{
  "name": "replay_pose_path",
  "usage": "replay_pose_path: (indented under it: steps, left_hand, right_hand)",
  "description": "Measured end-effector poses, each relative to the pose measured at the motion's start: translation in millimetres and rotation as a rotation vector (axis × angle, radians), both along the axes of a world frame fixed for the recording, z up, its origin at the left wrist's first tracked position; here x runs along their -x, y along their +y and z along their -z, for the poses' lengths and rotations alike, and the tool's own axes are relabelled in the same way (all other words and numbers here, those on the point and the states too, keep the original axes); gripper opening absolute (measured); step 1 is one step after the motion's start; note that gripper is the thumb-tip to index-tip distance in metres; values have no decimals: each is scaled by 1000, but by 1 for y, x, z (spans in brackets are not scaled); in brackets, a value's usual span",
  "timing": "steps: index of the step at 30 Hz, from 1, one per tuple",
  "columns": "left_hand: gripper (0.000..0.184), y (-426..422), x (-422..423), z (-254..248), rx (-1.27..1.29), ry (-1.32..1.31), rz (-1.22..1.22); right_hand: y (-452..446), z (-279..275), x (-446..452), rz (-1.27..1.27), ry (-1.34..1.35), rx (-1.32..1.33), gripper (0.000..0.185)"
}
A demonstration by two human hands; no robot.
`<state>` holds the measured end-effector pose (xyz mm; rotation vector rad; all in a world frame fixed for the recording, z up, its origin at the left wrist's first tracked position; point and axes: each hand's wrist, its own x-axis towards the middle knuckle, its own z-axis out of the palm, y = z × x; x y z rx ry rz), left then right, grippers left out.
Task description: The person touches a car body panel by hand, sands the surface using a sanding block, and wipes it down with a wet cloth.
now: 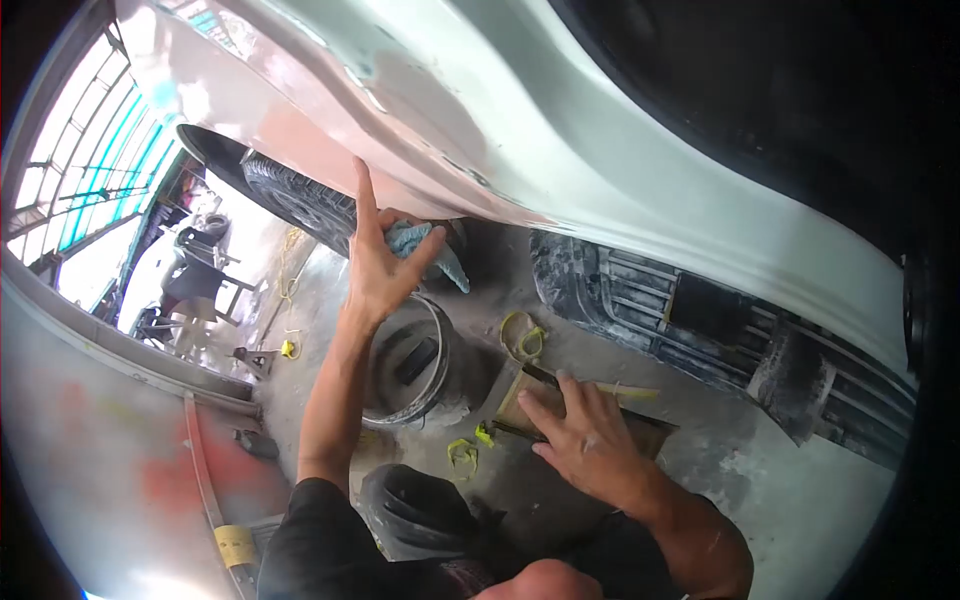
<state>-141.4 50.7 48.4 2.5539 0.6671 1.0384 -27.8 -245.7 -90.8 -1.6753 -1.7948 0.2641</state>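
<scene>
My left hand (378,270) is raised to the white and pinkish vehicle body panel (310,130), its index finger stretched up against or just in front of the surface. A crumpled blue cloth (410,238) is held in that hand's other fingers and hangs out past the thumb. Lower right, my right hand (590,445) is open, palm down and fingers spread, over a flat brown box or board (515,400) with dark edges. Whether it touches that piece I cannot tell. Between my hands stands a bucket (455,390) with a dark block (417,360) at its top.
A tyre (300,195) sits under the panel, left of my raised hand. A dusty ribbed step (640,300) runs below the body on the right. Yellow tape scraps (462,455) lie on the concrete floor. Another painted panel (120,430) stands close on my left.
</scene>
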Motion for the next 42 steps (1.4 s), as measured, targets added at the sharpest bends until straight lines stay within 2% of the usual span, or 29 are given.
replay_pose_path:
  steps: [3, 8, 11, 20, 26, 28, 29, 33, 36, 37, 40, 41, 42]
  left_hand:
    - [126, 0, 2, 1, -43, 13, -29]
    - [130, -11, -11, -38, -32, -57, -49]
    - [130, -19, -21, -49, -84, -40, -24]
    - [134, -43, -32, -15, -25, -2, -3]
    - [134, -29, -24, -7, -208, 43, -40]
    - [133, -15, -20, -9, -266, 50, -89]
    - [130, -14, -17, -13, -152, -5, -106]
    - [124, 8, -6, -29, -108, -63, -137]
    - [120, 10, 5, -39, 18, -8, -200]
    - [112, 8, 6, -42, 84, -6, -227]
    - [105, 31, 19, -12, 56, -125, -190]
    - [90, 29, 20, -3, 117, -228, -187]
    - [84, 33, 19, 10, 185, -320, -205]
  right_hand:
    - [-2, -3, -5, -5, 12, -15, 67]
    - [0, -4, -20, -24, 66, 60, 74]
    - [5, 7, -25, -3, 13, -59, 68]
    - [8, 2, -22, -75, 99, -45, 70]
    - [6, 2, -18, -98, 96, -13, 72]
    - [4, 1, -18, -118, 103, 78, 74]
    - [5, 0, -19, -125, 101, 121, 76]
    - [4, 5, -21, -143, 108, 98, 72]
    - [3, 10, -27, -132, 78, 150, 73]
    - [2, 14, -26, -107, 40, 143, 75]
    - [3, 17, -30, -43, 2, 112, 75]
    - [3, 8, -30, -24, -3, 92, 74]
    - [2, 0, -30, -4, -6, 74, 72]
